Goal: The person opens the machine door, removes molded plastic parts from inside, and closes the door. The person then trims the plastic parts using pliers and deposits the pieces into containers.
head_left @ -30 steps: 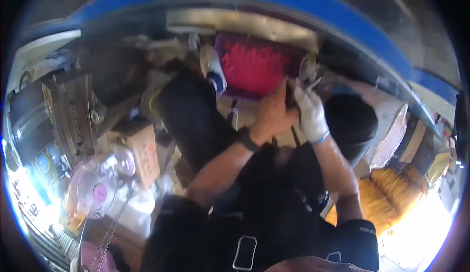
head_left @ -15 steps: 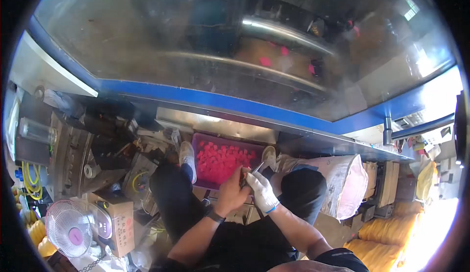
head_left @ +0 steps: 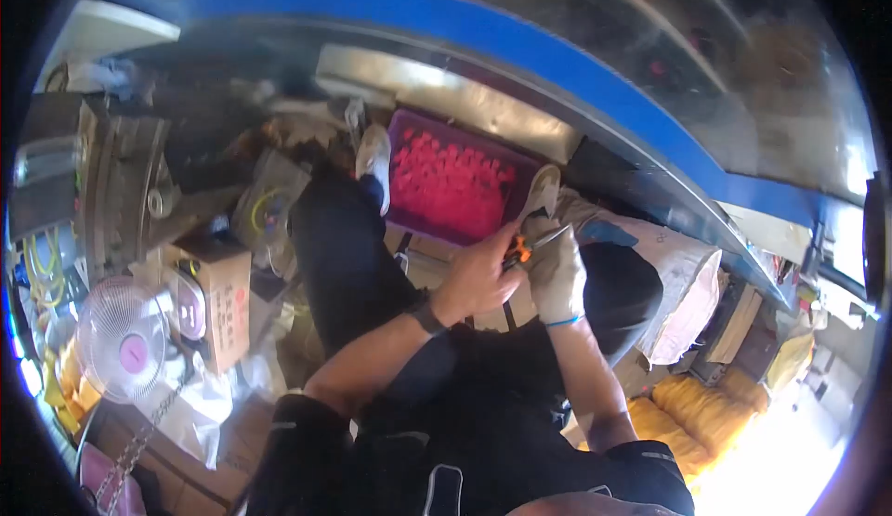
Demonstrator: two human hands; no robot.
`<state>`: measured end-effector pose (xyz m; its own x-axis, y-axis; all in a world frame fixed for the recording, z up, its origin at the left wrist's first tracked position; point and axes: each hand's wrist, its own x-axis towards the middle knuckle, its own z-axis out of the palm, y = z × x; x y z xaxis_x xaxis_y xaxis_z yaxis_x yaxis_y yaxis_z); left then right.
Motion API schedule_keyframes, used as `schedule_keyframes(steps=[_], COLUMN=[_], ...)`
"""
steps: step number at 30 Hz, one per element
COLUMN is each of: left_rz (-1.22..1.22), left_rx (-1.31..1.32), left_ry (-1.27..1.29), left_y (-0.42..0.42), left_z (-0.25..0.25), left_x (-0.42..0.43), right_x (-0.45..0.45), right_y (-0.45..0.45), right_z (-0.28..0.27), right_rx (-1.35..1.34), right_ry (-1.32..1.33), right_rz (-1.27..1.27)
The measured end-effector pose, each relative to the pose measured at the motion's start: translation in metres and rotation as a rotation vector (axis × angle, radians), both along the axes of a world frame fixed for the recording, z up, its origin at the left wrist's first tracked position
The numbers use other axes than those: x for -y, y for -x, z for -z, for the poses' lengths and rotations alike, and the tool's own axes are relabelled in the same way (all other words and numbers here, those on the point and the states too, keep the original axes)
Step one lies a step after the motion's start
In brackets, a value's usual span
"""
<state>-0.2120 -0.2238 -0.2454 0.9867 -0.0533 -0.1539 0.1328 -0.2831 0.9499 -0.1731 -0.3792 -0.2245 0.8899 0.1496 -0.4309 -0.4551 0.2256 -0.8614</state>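
Note:
My left hand (head_left: 478, 279), bare with a dark wristband, has its fingers closed around a small dark and orange object (head_left: 518, 254). Close on its right, my right hand (head_left: 557, 279) wears a white glove and is closed on a thin metal tool (head_left: 546, 237) whose tip sticks out between the two hands. What kind of tool it is cannot be made out. Just beyond the hands, a purple crate (head_left: 446, 230) holds many small pink pieces (head_left: 451, 182) and stands on the floor between my shoes.
A blue-edged machine (head_left: 446, 0) spans the top. On the left stand a fan (head_left: 125, 339) and a cardboard box (head_left: 226, 307). A white sack (head_left: 683, 284) and yellow sacks (head_left: 692, 414) lie on the right.
The view has swung down and tilted since the middle frame, so the machine shows less. Both hands stay close together; the orange part between them now shows.

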Motion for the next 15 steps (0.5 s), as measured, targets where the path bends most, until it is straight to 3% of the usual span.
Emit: schedule_keyframes(steps=[2,5,6,7,10,12,15], left_rz=[-0.004,-0.019,-0.046,-0.075,-0.161,-0.183,-0.262], left_rx=[-0.03,-0.053,-0.057,-0.064,-0.112,-0.227,-0.289], left_ry=[0.019,0.077,0.095,0.118,0.2,0.264,0.32], left_y=[-0.009,-0.01,-0.01,-0.009,-0.007,-0.008,0.001], left_z=[-0.003,-0.006,-0.004,-0.003,0.006,0.002,0.008], left_x=[-0.004,-0.003,-0.004,-0.004,-0.005,-0.015,-0.022], right_x=[0.004,0.003,0.004,0.014,0.005,-0.009,-0.061], right_y=[-0.008,-0.019,-0.03,-0.041,-0.086,-0.093,-0.108], right_z=[0.018,0.063,0.066,0.097,0.168,0.239,0.271], right_rx=[-0.137,-0.123,-0.262,-0.388,-0.566,-0.338,-0.38], right_ry=[-0.142,0.032,-0.086,-0.406,-0.583,-0.335,0.192], right_rz=[0.103,0.053,0.055,0.02,-0.142,-0.222,-0.254])
